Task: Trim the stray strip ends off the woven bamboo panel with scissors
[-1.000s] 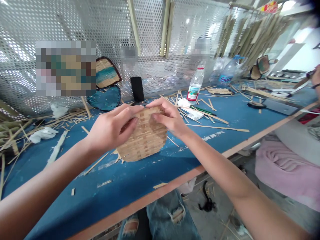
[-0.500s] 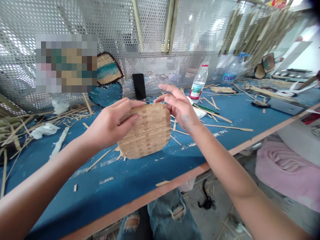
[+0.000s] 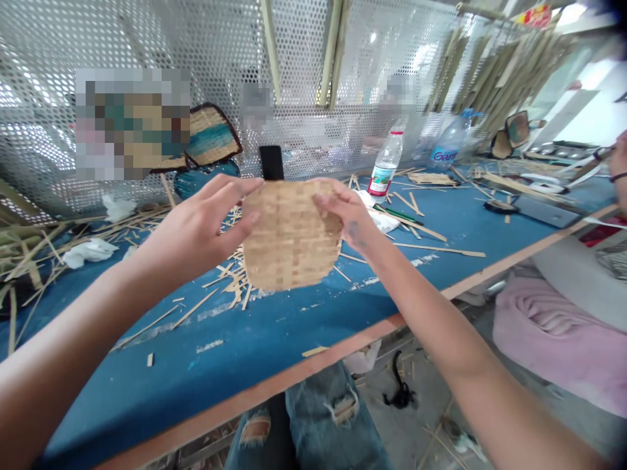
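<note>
A woven bamboo panel point(image 3: 292, 241) with rounded corners hangs tilted above the blue tabletop, its flat face towards me. My left hand point(image 3: 210, 215) grips its upper left edge, thumb on the near face and fingers along the top. At the upper right corner my right hand point(image 3: 347, 207) pinches it, thumb in front and the other fingers partly hidden behind. Thin bamboo strips point(image 3: 238, 287) lie scattered on the table behind and left of the panel.
Behind the panel a black phone point(image 3: 272, 162) leans on the perforated metal screen. A water bottle point(image 3: 385, 171) and a larger jug point(image 3: 448, 143) stand right. Finished woven pieces point(image 3: 213, 138) lean at back left. A person's hand point(image 3: 620, 166) shows at the far right edge.
The panel has been lifted slightly and turned more squarely to me. My right hand's fingers, raised before, have closed on its upper right corner.
</note>
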Demonstrator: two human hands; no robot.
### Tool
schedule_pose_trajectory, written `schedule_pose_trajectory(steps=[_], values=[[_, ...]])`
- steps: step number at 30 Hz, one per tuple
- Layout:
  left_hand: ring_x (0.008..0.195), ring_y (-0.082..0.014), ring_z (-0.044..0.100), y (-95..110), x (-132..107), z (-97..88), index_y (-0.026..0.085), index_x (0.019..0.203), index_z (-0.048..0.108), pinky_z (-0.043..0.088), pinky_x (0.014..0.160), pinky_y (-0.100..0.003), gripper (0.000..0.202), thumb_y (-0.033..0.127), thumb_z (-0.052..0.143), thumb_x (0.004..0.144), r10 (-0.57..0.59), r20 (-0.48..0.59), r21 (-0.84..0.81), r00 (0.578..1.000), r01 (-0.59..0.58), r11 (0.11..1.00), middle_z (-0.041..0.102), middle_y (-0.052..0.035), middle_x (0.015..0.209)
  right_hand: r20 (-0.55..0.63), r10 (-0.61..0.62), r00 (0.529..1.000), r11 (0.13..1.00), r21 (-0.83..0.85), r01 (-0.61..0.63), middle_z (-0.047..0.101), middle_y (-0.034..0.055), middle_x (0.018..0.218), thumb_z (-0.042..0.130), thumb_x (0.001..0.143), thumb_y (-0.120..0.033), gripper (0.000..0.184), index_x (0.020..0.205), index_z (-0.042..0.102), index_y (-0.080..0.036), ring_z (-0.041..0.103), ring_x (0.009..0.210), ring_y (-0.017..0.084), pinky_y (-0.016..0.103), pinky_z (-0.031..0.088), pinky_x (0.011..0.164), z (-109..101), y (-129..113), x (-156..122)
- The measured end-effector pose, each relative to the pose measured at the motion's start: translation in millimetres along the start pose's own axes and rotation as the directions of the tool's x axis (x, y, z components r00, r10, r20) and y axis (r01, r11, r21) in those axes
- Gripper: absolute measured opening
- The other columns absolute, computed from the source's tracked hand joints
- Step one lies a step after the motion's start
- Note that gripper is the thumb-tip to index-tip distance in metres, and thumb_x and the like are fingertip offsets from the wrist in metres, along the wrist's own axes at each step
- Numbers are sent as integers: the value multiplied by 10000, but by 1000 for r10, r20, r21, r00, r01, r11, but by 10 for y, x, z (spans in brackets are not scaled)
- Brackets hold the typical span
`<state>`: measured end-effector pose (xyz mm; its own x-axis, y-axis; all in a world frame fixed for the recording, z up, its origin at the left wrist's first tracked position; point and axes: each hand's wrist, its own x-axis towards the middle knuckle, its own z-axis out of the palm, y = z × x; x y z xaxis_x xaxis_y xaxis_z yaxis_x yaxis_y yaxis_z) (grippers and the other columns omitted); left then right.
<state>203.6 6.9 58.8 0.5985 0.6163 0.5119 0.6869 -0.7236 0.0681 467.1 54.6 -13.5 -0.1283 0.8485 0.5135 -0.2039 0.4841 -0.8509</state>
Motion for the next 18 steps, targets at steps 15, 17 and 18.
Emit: schedule_pose_trajectory(steps=[15, 17, 18], values=[[1552, -231, 166, -321, -419, 1139, 241, 1571, 350, 149, 1251, -454, 567, 468, 254, 1060, 255, 586, -191, 769, -175, 966, 239, -64, 1666, -648, 124, 752, 959, 274, 78, 714, 26, 909, 598, 756, -343, 147, 848, 595, -228, 696, 998, 258, 457, 605, 856, -917, 267, 398], [1534, -248, 232, -757, -358, 1144, 199, 1567, 352, 184, 1231, -491, 569, 410, 196, 1062, 100, 597, -56, 796, -83, 995, 259, -105, 1655, -658, 137, 740, 960, 273, 66, 709, 22, 891, 601, 744, -335, 143, 840, 587, -229, 700, 982, 255, 457, 607, 859, -923, 293, 406], [1527, -249, 253, -963, -347, 1127, 174, 1560, 366, 191, 1228, -484, 574, 389, 189, 1057, 50, 585, -4, 810, -58, 998, 282, -124, 1645, -663, 146, 734, 957, 282, 65, 707, 20, 880, 596, 741, -327, 139, 838, 585, -228, 703, 976, 253, 457, 609, 858, -926, 301, 409]])
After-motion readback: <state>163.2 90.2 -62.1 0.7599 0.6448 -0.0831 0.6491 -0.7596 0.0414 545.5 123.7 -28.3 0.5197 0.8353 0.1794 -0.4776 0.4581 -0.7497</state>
